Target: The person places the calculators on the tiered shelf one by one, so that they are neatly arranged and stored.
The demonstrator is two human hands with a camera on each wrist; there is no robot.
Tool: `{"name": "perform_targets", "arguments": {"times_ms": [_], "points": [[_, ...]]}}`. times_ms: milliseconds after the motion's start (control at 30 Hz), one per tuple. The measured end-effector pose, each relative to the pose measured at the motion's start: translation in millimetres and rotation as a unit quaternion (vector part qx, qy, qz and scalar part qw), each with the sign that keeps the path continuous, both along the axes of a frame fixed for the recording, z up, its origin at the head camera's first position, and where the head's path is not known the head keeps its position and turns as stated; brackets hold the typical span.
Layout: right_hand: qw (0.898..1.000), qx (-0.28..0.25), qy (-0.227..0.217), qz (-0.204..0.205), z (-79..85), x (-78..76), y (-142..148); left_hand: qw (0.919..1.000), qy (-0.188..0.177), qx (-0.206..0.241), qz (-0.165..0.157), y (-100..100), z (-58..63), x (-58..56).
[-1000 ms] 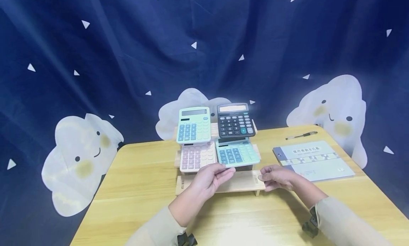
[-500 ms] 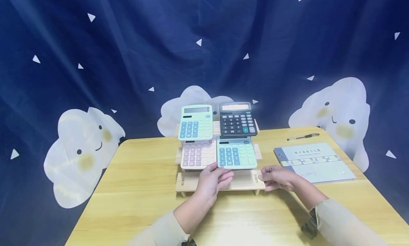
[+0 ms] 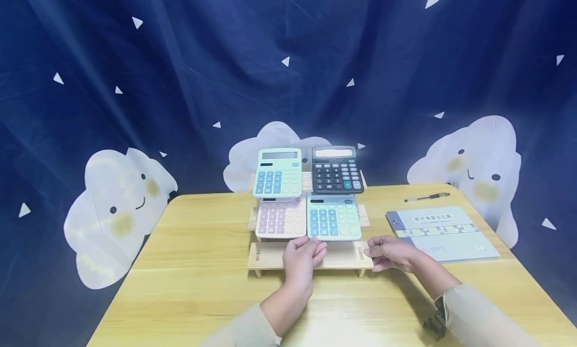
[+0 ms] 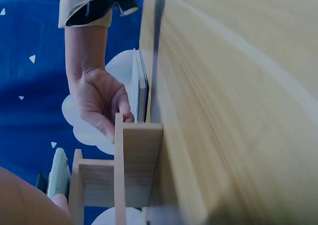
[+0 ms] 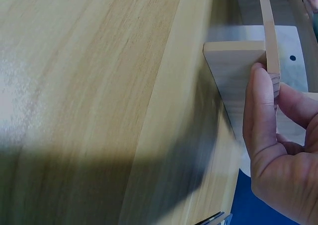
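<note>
A three-tier wooden stand (image 3: 268, 258) stands on the table. On its middle tier, a light blue calculator (image 3: 334, 218) leans beside a pink calculator (image 3: 280, 219). My left hand (image 3: 299, 264) pinches the blue one's lower left corner; in the left wrist view a fingertip shows at the lower edge of a pale calculator (image 4: 59, 173). My right hand (image 3: 391, 253) grips the right end of the lowest shelf, thumb and fingers on either side of the board (image 5: 270, 41). On the top tier sit a mint green calculator (image 3: 278, 172) and a black calculator (image 3: 337, 169).
Right of the stand lies a pale blue account book (image 3: 444, 234), with a pen (image 3: 426, 197) behind it. The wooden table (image 3: 198, 267) reaches back to a dark blue curtain (image 3: 203, 61) printed with clouds.
The blue calculator has straightened and settled lower, in line with the pink one. My left hand has turned more upright at its lower edge. My right hand has kept its grip on the shelf end.
</note>
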State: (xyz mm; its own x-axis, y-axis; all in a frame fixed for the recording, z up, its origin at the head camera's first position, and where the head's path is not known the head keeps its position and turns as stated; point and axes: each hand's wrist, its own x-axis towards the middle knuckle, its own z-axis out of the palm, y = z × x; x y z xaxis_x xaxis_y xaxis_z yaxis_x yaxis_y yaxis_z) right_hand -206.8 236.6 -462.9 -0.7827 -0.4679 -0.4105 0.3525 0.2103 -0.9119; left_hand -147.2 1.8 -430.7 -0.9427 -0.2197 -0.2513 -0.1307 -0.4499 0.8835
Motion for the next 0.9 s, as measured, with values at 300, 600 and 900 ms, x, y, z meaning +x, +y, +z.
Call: {"name": "perform_targets", "arguments": {"times_ms": [300,600,900], "points": [[1.000,0.002,-0.001,0.000,2.9,3.8,2,0.9957,-0.015,0.087,0.030,10,-11.3,-3.8],[1.000,0.008,-0.004,0.000,3.4,3.0,7,0.9930,-0.031,0.112,0.020,14,-8.8,-6.3],[1.000,0.006,-0.006,0.006,1.2,0.4,7,0.9948,-0.037,0.094,0.010,15,-8.3,-3.5]]}}
